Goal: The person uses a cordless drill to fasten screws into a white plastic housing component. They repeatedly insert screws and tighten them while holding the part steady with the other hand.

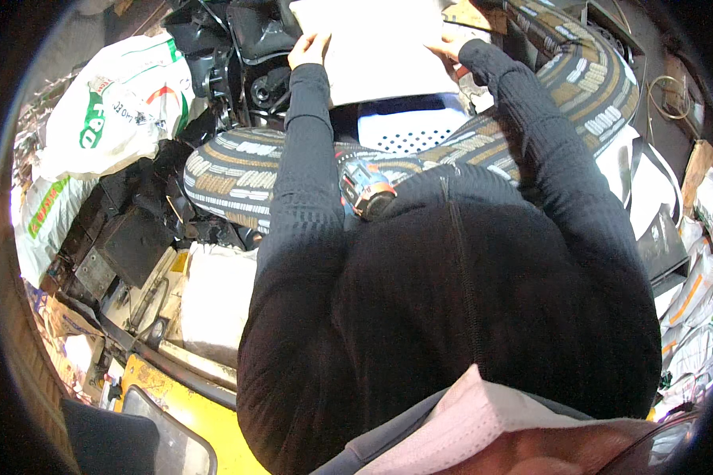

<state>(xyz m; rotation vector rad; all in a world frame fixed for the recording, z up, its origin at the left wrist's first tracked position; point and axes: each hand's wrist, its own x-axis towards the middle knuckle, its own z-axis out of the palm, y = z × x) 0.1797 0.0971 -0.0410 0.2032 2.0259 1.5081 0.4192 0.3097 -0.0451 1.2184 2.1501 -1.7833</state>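
A large white panel (380, 47), overexposed so that its details are lost, is raised at the far side of my lap. My left hand (309, 50) grips its left edge with the fingers closed. On the opposite edge my right hand (453, 46) is closed, its fingertips partly lost in glare. Below the panel's near edge, a white piece with rows of dark holes (412, 125) rests between my legs; whether it joins the panel I cannot tell. A blue and orange power tool (366, 190), seemingly a cordless driver, lies against my lap.
Black plastic parts (253, 63) are heaped beyond my left arm. A white printed sack (123, 107) bulges at the far left. White sheet pieces (638, 178) and grey-white bags (693, 289) lie on the right. A yellow panel (166, 404) is at the lower left.
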